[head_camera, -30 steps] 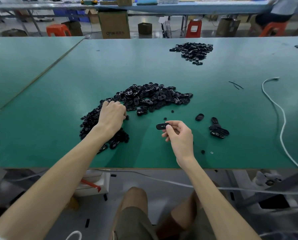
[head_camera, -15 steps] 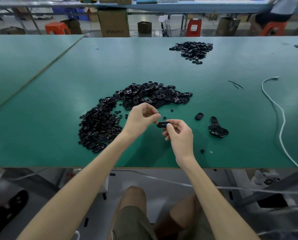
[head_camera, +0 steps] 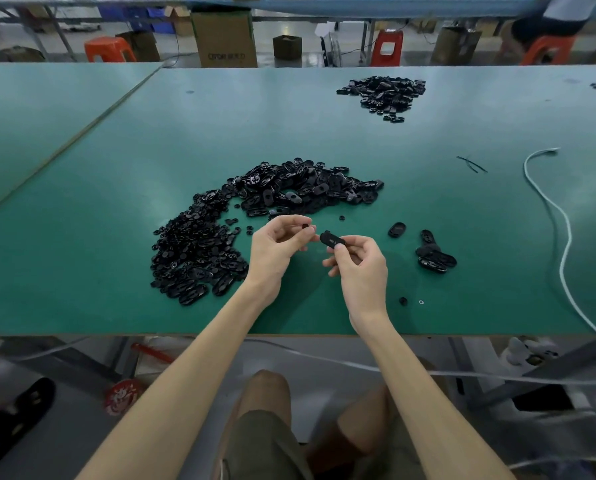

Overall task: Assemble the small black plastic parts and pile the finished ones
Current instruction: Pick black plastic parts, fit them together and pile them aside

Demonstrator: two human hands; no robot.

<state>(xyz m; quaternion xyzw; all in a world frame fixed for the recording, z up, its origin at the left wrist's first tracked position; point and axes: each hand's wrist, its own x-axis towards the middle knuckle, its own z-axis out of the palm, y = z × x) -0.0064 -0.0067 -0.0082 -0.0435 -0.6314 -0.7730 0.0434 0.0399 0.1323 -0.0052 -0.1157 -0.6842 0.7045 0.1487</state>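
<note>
- So, both hands are up over the green table (head_camera: pixel 116 150), about mid-frame and a touch below centre
- the right hand (head_camera: pixel 362 268) is pinching an oval black part (head_camera: pixel 331 239) between thumb and forefinger, with the other fingers curled in underneath; the part pokes out toward the left, a bit tilted
- the left hand (head_camera: pixel 275 251) sits just left of it, thumb and fingertips pinched on a small black piece (head_camera: pixel 305 226) that's too tiny to make out the shape of
- the two pieces are close but not touching, there's a small gap between them
- above and left of the hands, a big crescent heap (head_camera: pixel 199 251) of loose black parts lies on the table, curving from lower left up to centre
- right of the hands there's a lone oval part (head_camera: pixel 396 229), and a bit further right a small cluster (head_camera: pixel 435 256) of oval parts overlapping each other
- a couple of tiny bits (head_camera: pixel 403 301) lie just right of the right wrist
- a far heap (head_camera: pixel 383 93) of black parts sits in the upper right
- a white cable (head_camera: pixel 563 244) snakes down the right side
- past the table at the top there's a cardboard box (head_camera: pixel 224 36) and a red stool (head_camera: pixel 107 50)
</note>
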